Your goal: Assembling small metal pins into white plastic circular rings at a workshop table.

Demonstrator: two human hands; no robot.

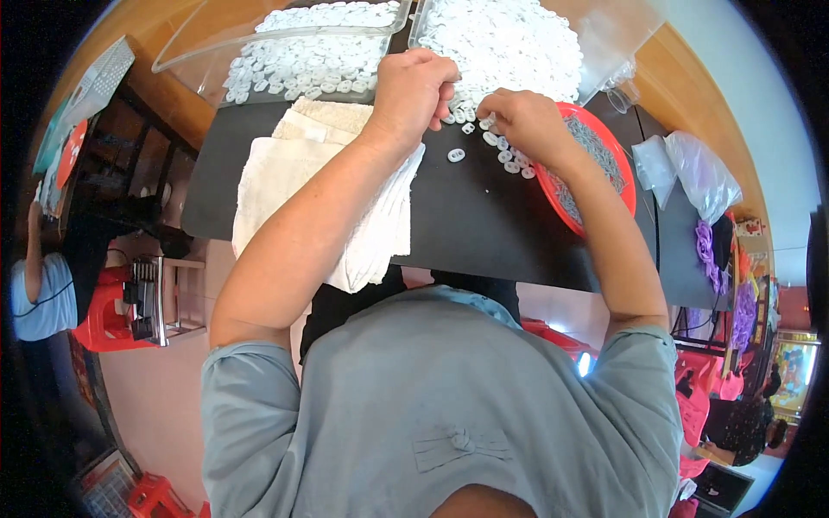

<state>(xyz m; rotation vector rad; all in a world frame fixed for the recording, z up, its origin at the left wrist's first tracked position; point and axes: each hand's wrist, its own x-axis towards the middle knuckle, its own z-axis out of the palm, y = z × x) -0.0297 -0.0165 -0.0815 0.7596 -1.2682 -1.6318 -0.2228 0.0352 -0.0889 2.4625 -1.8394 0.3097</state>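
Observation:
My left hand (pixel 417 91) is raised over the near edge of a big heap of small white oval plastic pieces (pixel 505 43), each with two holes. Its fingers are curled in a pinch, and whatever they hold is hidden. To its right, my right hand (pixel 527 125) is closed, fingertips down on a white oval piece (pixel 486 123) at the heap's edge. Several loose pieces (pixel 511 167) lie under and beside that hand. Below my right wrist stands a red basin (pixel 628 177) of thin grey metal pins or nails (pixel 596 147). One lone white piece (pixel 456 155) lies on the black table (pixel 484 220).
Folded cream towels (pixel 289 173) lie under my left forearm. Behind them a clear plastic tub (pixel 216 52) lies beside more white pieces (pixel 315 56). Clear plastic bags (pixel 701 173) sit at the table's right edge. Other people are at far left and far right.

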